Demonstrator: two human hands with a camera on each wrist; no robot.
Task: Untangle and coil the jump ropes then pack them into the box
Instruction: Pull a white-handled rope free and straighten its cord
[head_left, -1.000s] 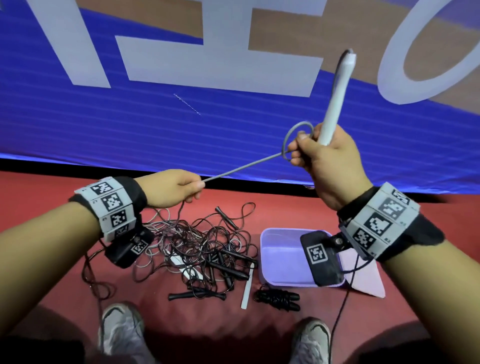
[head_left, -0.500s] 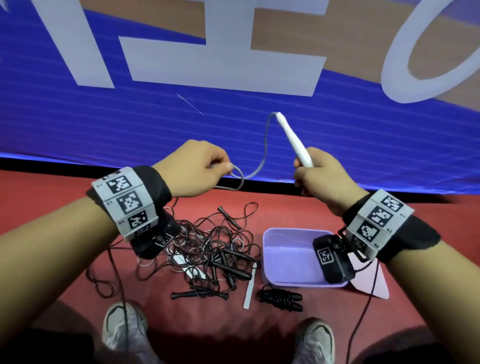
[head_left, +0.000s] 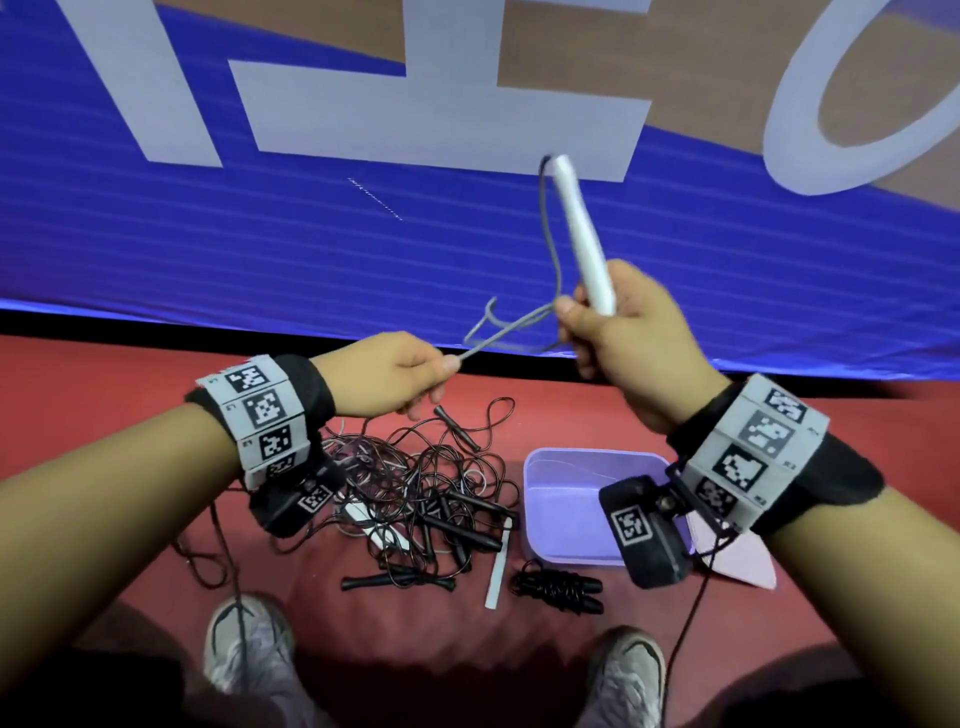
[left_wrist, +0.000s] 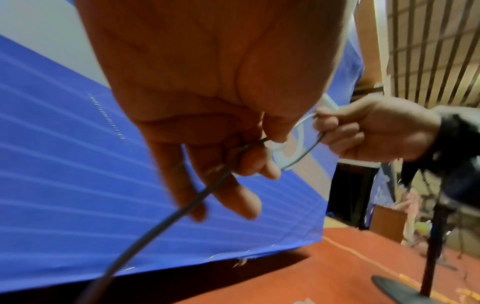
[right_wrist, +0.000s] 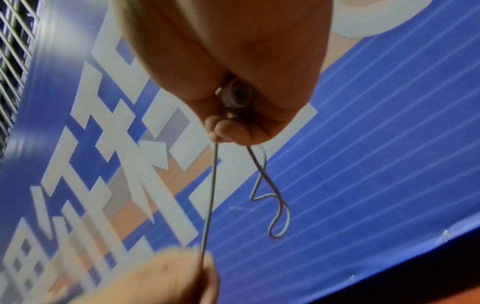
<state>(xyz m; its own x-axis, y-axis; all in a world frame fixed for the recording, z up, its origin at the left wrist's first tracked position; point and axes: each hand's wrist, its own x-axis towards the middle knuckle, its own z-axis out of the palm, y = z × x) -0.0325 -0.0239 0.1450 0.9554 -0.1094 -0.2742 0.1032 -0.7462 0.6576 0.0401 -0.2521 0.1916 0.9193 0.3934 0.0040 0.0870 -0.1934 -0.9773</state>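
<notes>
My right hand (head_left: 618, 332) grips a white jump-rope handle (head_left: 579, 234) that points up and to the left, and also holds loops of its grey cord (head_left: 519, 325) against the handle's base. My left hand (head_left: 395, 376) pinches the same grey cord (left_wrist: 197, 197) between thumb and fingers, a short way left of the right hand. On the red floor below lies a tangle of black jump ropes (head_left: 426, 483) with black handles. A coiled black rope (head_left: 558, 590) lies beside the lavender box (head_left: 550, 519), which holds no rope that I can see.
A blue banner (head_left: 260, 234) with large white letters hangs right behind the pile. A white handle (head_left: 496, 569) lies at the tangle's right edge. A pale lid (head_left: 743, 561) lies right of the box. My two shoes (head_left: 244, 649) stand at the near edge. A black stand base (left_wrist: 400, 288) is off right.
My left hand dropped lower and drew the cord taut toward the right hand. The right hand tilted the white handle more upright and gathered another loop at its base.
</notes>
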